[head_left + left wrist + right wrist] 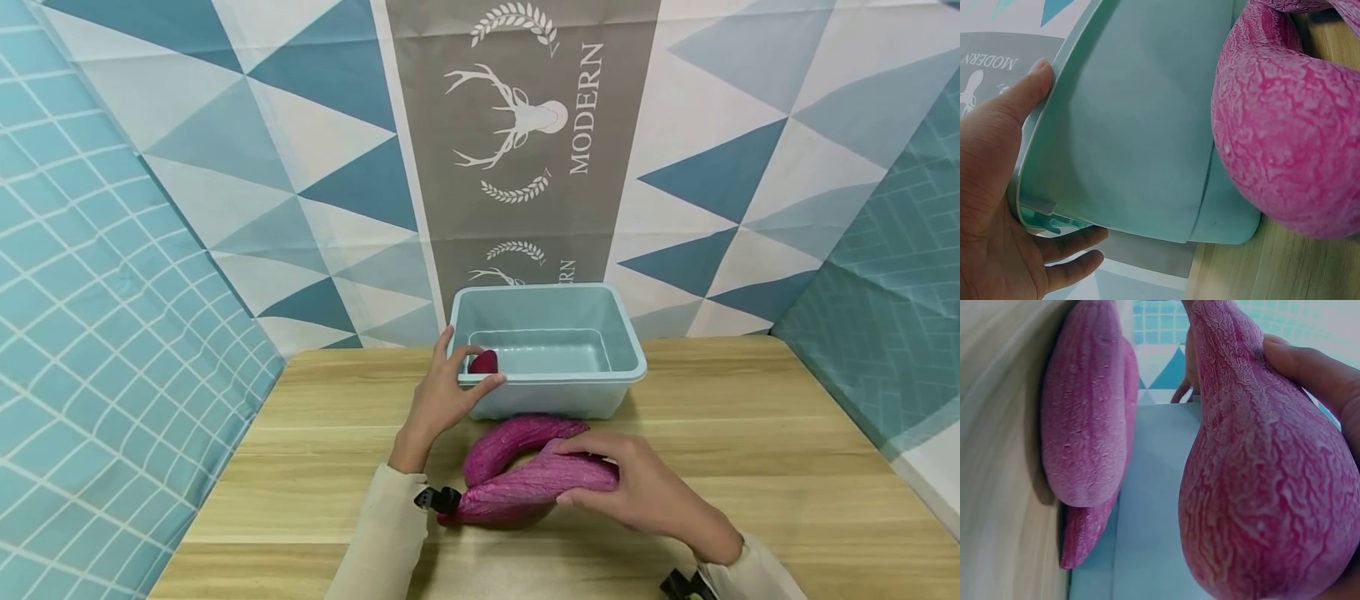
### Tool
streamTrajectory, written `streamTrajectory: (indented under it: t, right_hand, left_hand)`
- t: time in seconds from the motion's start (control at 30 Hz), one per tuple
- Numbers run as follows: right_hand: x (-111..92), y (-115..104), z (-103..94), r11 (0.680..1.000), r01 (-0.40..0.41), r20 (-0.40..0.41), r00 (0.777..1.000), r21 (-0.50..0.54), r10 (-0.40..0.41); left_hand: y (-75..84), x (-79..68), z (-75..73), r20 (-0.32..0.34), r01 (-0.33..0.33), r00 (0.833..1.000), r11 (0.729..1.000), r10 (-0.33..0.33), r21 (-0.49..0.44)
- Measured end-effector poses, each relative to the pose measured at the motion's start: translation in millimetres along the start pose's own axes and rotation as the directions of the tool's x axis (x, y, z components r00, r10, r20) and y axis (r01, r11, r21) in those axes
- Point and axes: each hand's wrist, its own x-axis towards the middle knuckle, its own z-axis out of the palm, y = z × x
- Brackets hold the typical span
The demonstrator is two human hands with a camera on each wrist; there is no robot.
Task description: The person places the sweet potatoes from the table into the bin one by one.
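Head view: one pale blue basin (555,396) on one wooden table (300,500). One dark red piece (486,364) inside it, front-left corner. Two hands. Left hand (442,392) grips that same corner, thumb on the front rim. Right hand (645,483) grips the right end of a held gourd (536,482), thumb below, fingers above. A curved gourd (491,450) lies before the basin. Black wrist mount (437,499) in front of the lower left ends, masking them. Patterned cloth (337,167) behind.

Left wrist view: thumb at the basin rim, two fingertips showing past its end. Swollen pink bulge at right hides part of the basin's front.

Right wrist view: three gourds counted. Held one pear-shaped, narrow neck, fat wrinkled bulb, magenta with pale veining; it blocks much of the basin. Thick long gourd (1085,406) at left, fainter ridges, paler pink; curved one partly behind it, basin side.
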Motion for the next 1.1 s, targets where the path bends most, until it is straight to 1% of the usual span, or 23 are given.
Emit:
streamTrajectory:
  t: [0.17,0.4,0.7,0.97,1.1]
  right_hand:
    - [6.9,-2.8,-0.4,1.000,-0.009,-0.013,1.000,0.006,0.009]
    - [14.6,-4.0,-1.4,1.000,0.016,-0.061,0.998,-0.012,-0.017]
    - [21.8,-4.1,-6.6,0.999,0.043,-0.060,0.997,-0.009,-0.044]
    - [28.9,-2.3,-12.4,0.999,0.040,-0.060,0.997,-0.012,-0.041]
    - [33.0,-0.9,-15.2,0.998,0.056,-0.077,0.995,-0.027,-0.058]
  left_hand:
    - [-0.5,-0.6,0.5,-0.001,-0.006,1.000,1.000,0.006,0.001]
    - [-1.1,-0.5,1.6,-0.001,-0.008,1.000,1.000,0.008,0.001]
    - [0.1,-0.4,-0.1,-0.005,-0.003,1.000,1.000,0.003,0.009]
    - [-1.0,-1.6,-0.2,0.000,-0.010,1.000,1.000,0.010,-0.012]
    - [-1.8,-0.9,-0.1,-0.004,-0.013,1.000,1.000,0.013,-0.014]
